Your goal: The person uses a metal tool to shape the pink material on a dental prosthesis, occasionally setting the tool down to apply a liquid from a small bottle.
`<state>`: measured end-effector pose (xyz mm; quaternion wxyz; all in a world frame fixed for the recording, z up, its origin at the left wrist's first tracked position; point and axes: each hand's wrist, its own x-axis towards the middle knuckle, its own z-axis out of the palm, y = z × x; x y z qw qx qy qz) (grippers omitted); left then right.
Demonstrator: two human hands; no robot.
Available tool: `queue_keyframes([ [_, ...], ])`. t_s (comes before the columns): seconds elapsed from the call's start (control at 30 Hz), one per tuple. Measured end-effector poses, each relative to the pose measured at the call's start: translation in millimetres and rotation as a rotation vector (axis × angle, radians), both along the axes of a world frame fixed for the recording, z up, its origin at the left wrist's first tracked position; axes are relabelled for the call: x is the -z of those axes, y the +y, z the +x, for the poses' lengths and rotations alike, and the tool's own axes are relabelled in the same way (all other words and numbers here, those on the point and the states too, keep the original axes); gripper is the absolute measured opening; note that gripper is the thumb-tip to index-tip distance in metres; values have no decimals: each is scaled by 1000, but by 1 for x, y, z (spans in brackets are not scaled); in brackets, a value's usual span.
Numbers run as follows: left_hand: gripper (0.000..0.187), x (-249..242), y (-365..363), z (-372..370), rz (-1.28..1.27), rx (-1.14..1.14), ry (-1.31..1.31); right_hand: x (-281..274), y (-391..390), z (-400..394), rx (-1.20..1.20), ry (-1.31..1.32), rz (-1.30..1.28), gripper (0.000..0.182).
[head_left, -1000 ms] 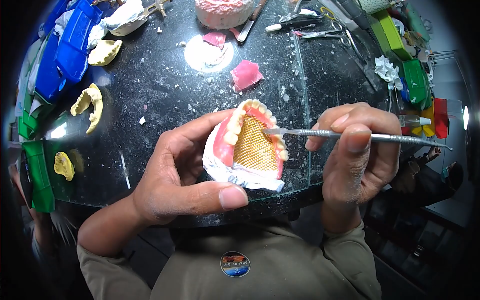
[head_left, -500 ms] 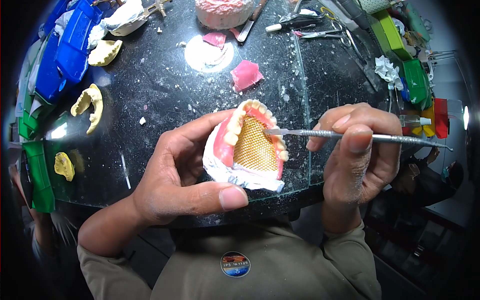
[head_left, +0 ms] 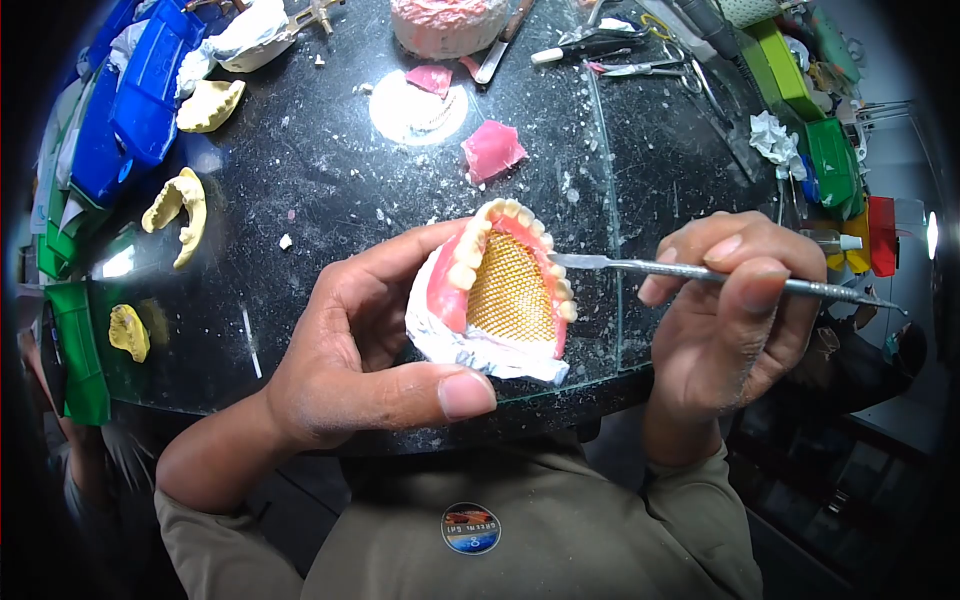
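Fingers of the left hand are closed around a white plaster cast carrying a pink wax denture with a row of cream teeth and a gold mesh palate, held up above the near edge of the dark, dust-speckled glass desk, with the thumb lying along the cast's near side. The right hand is closed on a slim steel carving instrument, pinched between thumb and fingers like a pen, its flat blade tip pointing at the teeth on the denture's right side; whether it touches them cannot be told. Trimming here would likely go best with the cast braced steady in the palm, the blade laid shallow against the wax along the gum line and drawn in short light strokes, since pressing hard could shift a tooth or gouge the pink wax. Farther back on the desk lie a loose lump of pink wax, a round white plaster disc and yellow stone jaw casts toward the left edge, with blue plastic trays at the far left corner.
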<state>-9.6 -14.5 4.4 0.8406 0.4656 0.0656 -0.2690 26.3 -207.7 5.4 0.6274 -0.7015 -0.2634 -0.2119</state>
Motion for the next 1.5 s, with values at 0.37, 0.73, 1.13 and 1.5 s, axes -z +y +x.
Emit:
queue_keyframes([
  [0.37,96,1,0,0,14,-6,-4,3,-8,0,0,-19,21,27],
  [0.73,107,5,0,-2,123,-10,-77,21,-133,-25,624,111,43,16],
  [1.13,103,11,-3,-8,159,-147,-129,50,-144,-37,634,170,-1,16],
  [1.5,104,5,-3,-1,180,-19,-135,48,-140,-38,647,188,-9,14],
])
